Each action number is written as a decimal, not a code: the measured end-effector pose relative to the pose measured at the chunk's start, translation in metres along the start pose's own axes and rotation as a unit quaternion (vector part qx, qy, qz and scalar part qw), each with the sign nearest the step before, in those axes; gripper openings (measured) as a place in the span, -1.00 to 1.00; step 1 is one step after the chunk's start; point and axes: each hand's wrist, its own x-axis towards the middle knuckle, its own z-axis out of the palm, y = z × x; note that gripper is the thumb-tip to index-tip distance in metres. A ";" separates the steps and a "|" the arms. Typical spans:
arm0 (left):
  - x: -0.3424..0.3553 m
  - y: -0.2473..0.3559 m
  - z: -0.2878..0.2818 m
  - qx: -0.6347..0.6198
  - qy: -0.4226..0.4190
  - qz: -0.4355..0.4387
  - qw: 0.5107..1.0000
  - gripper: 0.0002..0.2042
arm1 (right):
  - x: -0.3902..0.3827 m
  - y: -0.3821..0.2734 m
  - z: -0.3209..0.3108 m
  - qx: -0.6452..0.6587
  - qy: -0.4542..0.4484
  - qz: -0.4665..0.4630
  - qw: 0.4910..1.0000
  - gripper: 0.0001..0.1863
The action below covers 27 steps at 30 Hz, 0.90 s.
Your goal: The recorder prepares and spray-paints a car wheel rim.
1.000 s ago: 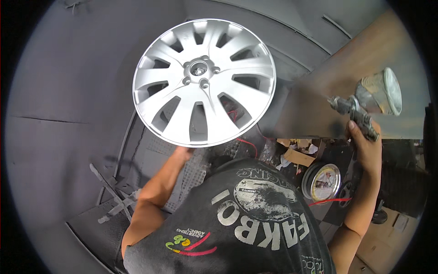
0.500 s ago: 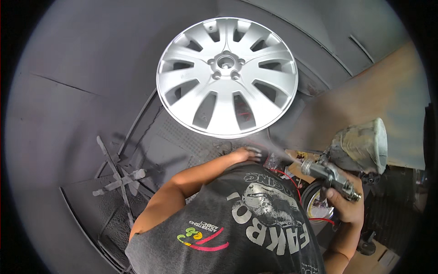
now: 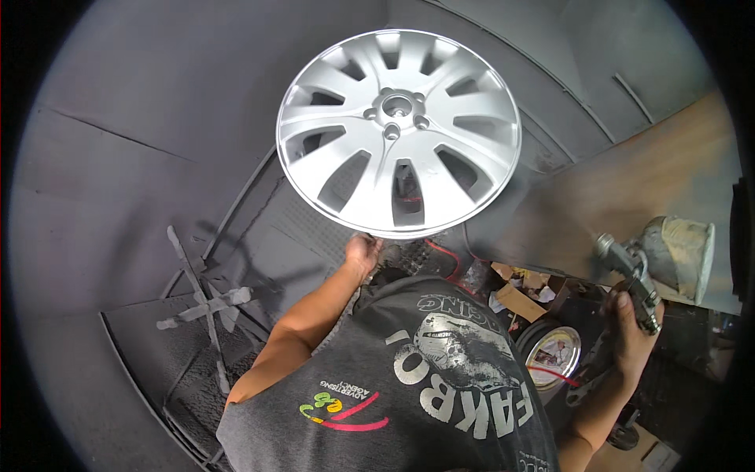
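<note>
A silver multi-spoke car wheel rim (image 3: 372, 175) lies face up ahead of me, at the top middle. Just below its near edge is my left hand (image 3: 364, 252), fingers curled and partly hidden at the rim's underside; whether it touches the rim I cannot tell. Off to the right, my right hand (image 3: 634, 334) is wrapped round a metal spray gun (image 3: 638, 285). A paint-stained cup (image 3: 683, 256) is fixed on the gun. The gun's nozzle points up and left, apart from the rim, and no spray shows.
A grey-coated cross-shaped stand (image 3: 208, 307) is at lower left. Grey walls (image 3: 149, 94) enclose the left and back; a brown panel (image 3: 582, 197) borders the right. A red hose (image 3: 550, 375) runs past a round metal-rimmed item (image 3: 572, 352) and loose scraps (image 3: 523, 302) below.
The rim has turned about its centre. My left hand has shifted left along its near edge. My right hand has carried the spray gun right, away from the rim, and the spray mist has stopped.
</note>
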 end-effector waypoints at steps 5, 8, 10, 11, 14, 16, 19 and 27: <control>0.001 0.018 0.021 -0.014 0.008 0.031 0.999 -0.79 | -0.014 -0.006 0.015 0.077 -0.041 0.009 0.996 -0.44; -0.002 0.019 0.020 0.014 0.008 0.011 1.000 -0.74 | -0.020 -0.008 0.014 0.098 -0.068 0.035 0.992 -0.32; -0.002 0.017 0.019 0.025 0.022 0.004 0.999 -0.73 | -0.019 -0.022 0.014 0.122 -0.087 0.052 0.987 -0.26; 0.001 0.017 0.017 0.026 0.022 0.002 0.999 -0.73 | -0.018 -0.026 0.014 0.146 -0.106 0.066 0.981 -0.19; 0.011 0.021 0.009 0.040 -0.009 0.017 0.999 -0.68 | -0.012 -0.025 0.015 0.076 -0.049 0.016 0.996 -0.20; 0.015 0.026 0.007 0.048 -0.032 0.008 0.998 -0.68 | -0.005 -0.012 0.005 -0.013 -0.002 -0.011 1.000 -0.27; 0.006 0.023 0.014 0.047 -0.030 0.007 0.998 -0.69 | -0.015 -0.008 0.007 -0.053 0.039 0.018 0.998 -0.33; 0.036 0.040 -0.012 0.072 -0.062 0.032 0.995 -0.60 | -0.035 -0.013 0.026 -0.006 -0.174 0.049 0.983 -0.33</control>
